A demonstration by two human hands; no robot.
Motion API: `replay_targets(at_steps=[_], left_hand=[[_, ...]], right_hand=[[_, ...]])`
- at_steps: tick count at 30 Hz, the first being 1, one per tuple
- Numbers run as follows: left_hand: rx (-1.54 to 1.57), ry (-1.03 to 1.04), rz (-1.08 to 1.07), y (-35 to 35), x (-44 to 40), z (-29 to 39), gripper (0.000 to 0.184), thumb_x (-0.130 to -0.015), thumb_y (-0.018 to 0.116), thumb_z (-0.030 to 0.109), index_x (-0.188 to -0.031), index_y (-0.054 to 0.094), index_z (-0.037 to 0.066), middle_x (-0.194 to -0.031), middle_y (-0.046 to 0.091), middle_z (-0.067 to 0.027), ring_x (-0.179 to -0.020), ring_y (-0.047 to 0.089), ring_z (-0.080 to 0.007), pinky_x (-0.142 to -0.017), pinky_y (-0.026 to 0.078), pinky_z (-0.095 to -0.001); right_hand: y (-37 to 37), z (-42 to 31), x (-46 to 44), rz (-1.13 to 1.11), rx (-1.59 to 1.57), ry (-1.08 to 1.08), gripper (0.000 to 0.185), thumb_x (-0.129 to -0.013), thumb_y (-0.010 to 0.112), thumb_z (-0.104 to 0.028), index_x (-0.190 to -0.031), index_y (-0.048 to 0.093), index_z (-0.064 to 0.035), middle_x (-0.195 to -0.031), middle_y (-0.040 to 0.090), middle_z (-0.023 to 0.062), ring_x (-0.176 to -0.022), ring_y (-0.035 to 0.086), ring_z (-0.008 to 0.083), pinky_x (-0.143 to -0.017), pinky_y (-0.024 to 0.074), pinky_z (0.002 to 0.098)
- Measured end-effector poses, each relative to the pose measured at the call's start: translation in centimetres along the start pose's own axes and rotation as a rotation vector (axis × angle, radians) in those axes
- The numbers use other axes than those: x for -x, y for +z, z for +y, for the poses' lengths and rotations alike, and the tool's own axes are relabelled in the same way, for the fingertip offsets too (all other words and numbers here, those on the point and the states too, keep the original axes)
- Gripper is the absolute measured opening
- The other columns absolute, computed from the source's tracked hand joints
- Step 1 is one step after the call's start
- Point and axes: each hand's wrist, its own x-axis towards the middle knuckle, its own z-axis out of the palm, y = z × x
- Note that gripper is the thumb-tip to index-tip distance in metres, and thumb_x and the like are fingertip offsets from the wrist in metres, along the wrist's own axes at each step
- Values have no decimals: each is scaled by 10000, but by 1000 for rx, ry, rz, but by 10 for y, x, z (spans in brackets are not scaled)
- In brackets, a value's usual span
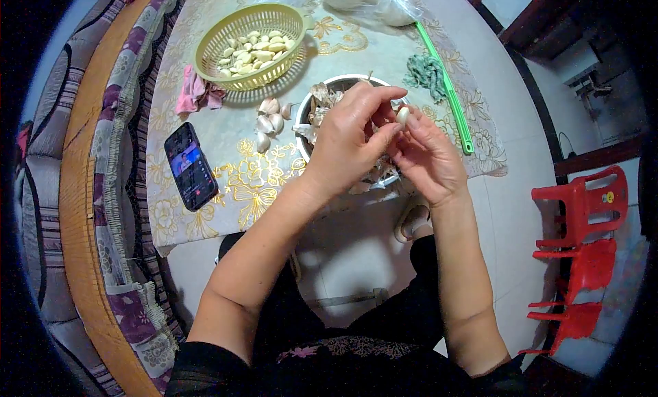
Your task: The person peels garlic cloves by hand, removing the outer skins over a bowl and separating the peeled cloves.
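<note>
In the head view, a pale garlic clove is pinched in the fingertips of the right hand, above the right side of a bowl. The left hand is curled beside it; whether anything is gripped there cannot be told. Much of the bowl and its peels is hidden by the hands, and a plastic bag is cut off at the far edge

The left hand and right hand hide much of the bowl; the top edge crops the bag.
</note>
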Motion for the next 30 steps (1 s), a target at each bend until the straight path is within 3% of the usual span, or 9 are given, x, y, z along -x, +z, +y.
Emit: replay_targets(at_steps=[13, 16, 22, 25, 28, 30], left_hand=[[7, 28, 50, 4, 0, 0, 329, -766, 619, -19, -1089, 570, 20, -818, 524, -98, -715, 534, -191, -625, 450, -296], [58, -59, -6, 2, 1, 0, 329, -771, 609, -27, -1095, 566, 16, -829, 514, -100, -710, 530, -193, -630, 451, -295], [-35, 8, 45, 1, 0, 0, 320, -787, 569, -47, -1099, 566, 21, -833, 512, -102, -715, 530, -197, -632, 450, -293], [-4, -21, 36, 0, 0, 2, 315, -796, 557, -48, -1103, 569, 21, -829, 509, -91, -720, 525, -182, -638, 450, -290], [74, -160, 38, -2, 2, 3, 319, -828, 545, -19, -1141, 582, 35, -894, 545, -23, -753, 499, -84, -683, 433, -228], [189, -241, 25, -3, 2, 1, 315, -837, 534, -23, -1143, 582, 32, -910, 548, -17, -748, 496, -71, -670, 428, -214]], right_hand=[[2, 0, 2, -34, 11, 4, 222, -873, 626, -154, -1071, 571, -68, -942, 628, 16, -784, 593, 97, -751, 512, 259], [5, 0, 3, -23, 39, 9, 223, -866, 637, -168, -1062, 577, -81, -931, 630, 6, -793, 596, 91, -752, 511, 262], [1, 1, 2, -11, 209, -32, 218, -871, 630, -183, -1056, 579, -81, -939, 632, 15, -841, 603, 114, -769, 511, 285], [2, 3, 1, 93, 107, -73, 207, -881, 616, -181, -1051, 577, -70, -940, 631, 25, -838, 606, 129, -768, 515, 291], [-11, 1, -2, 77, 65, -80, 205, -888, 606, -181, -1051, 574, -61, -941, 629, 33, -833, 609, 135, -777, 517, 302], [-15, 0, -3, 66, 66, -80, 217, -885, 612, -186, -1058, 572, -60, -944, 628, 34, -834, 609, 134, -772, 519, 298]])
